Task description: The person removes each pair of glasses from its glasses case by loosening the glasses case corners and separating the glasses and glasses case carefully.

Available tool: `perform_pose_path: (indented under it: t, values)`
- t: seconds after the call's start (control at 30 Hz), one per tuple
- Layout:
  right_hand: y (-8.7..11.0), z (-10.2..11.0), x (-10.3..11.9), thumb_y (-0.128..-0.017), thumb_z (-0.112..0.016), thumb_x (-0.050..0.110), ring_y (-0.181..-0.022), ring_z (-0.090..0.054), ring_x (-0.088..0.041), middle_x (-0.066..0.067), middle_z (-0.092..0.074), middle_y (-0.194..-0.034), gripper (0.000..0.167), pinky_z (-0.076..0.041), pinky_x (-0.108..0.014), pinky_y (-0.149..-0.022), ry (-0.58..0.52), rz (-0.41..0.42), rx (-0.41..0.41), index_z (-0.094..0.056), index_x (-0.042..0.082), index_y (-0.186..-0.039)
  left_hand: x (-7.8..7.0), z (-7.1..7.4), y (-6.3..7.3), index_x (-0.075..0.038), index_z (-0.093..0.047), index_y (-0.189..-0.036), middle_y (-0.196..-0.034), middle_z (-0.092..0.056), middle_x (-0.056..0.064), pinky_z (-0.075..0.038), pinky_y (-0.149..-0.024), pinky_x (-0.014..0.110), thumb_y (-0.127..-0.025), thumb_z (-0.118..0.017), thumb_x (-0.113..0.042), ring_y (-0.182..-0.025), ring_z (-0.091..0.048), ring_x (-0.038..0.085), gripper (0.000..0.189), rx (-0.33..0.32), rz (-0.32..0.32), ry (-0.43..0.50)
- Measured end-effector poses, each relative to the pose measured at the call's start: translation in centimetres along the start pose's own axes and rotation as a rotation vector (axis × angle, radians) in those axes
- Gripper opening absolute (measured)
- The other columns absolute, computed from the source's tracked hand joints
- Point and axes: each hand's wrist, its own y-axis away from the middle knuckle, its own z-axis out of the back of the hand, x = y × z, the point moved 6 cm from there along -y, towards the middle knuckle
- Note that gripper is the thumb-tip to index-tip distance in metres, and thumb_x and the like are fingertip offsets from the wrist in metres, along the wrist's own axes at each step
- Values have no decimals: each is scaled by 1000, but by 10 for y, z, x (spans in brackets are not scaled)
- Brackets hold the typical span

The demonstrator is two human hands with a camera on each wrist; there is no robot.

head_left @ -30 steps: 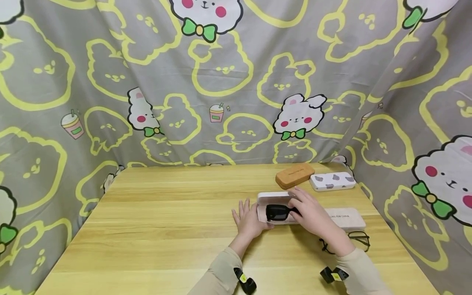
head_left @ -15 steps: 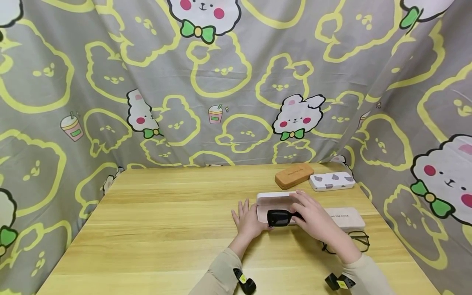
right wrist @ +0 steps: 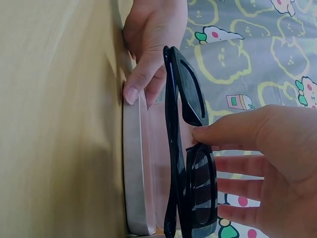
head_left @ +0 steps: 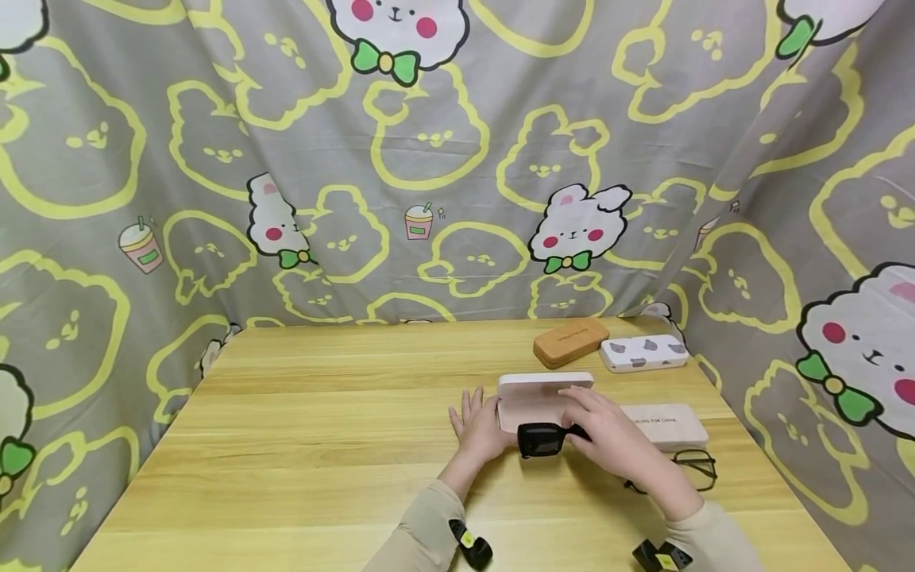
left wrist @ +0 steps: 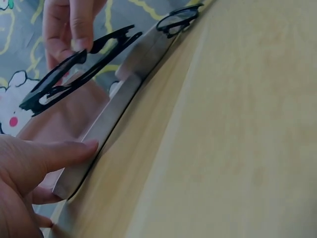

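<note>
Sunglasses: black pair (head_left: 540,439), held up over the front edge of the unlidded case, clear of the table; temples look folded in, though the wrist views are too soft to be sure.
Right hand: right hand (head_left: 608,441) pinches the sunglasses at the middle of the frame, thumb on the bridge; other fingers extended behind it.
Left hand: left hand (head_left: 480,429) at the left end of the unlidded case, fingers spread wide, thumb laid along its front wall.
Unlidded case: pale outside, pinkish lining, case (head_left: 511,413) flat on table, lid tipped up at the back; bare lining visible between the hands.
Lettered case: closed beige case (head_left: 668,425), right of the unlidded one, left part behind the right hand; print partly readable, ends "FOR CHINA".
Eyeglasses: dark-framed eyeglasses (head_left: 695,470) on table, in front of lettered case, partly covered by the right forearm.
Back cases: closed brown case (head_left: 572,343), set at an angle; closed white case with grey patches (head_left: 645,352) just beside it, to its right.
Table: light wood-grain tabletop (head_left: 286,445).
Backdrop: grey curtain (head_left: 457,199), yellow outlines, white rabbits, pink cups.
Wrists: beige sleeves (head_left: 422,528), small black camera (head_left: 472,544) on each.
</note>
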Motion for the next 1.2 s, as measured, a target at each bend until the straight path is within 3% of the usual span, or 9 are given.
perform_pose_path:
  t: [0.2,0.37,0.63,1.2]
  values:
    - [1,-7,1,-73,-80,7,-100,-61,-26,-9,-65,-106,20,-53,-46,-85,6,-5,65,-63,18,-77,3,2,-4,-12,-58,-133,-156,-34,15,0,-117,67,-64,-88,-34,-149,-16,40,78,27,-23,-17]
    - [1,-13,4,-75,-78,11,-85,-50,-13,3,-57,-92,16,-48,-35,-73,13,5,131,-64,19,-76,5,4,-5,-11,-58,-133,-155,-35,16,-1,-116,69,-64,-88,-33,-148,-17,42,78,43,-49,-18]
    - [3,-22,5,-75,-79,14,-88,-48,-14,5,-54,-91,17,-47,-35,-72,5,-16,170,-63,19,-76,5,7,-5,-8,-59,-131,-154,-35,19,-1,-115,70,-65,-88,-31,-147,-17,44,76,60,-83,-9]
    - [4,-32,3,-73,-79,13,-87,-48,-14,6,-53,-87,17,-47,-37,-77,10,-32,169,-63,19,-74,6,7,-4,-8,-61,-129,-153,-36,20,0,-114,70,-65,-89,-33,-147,-18,45,74,56,-96,27]
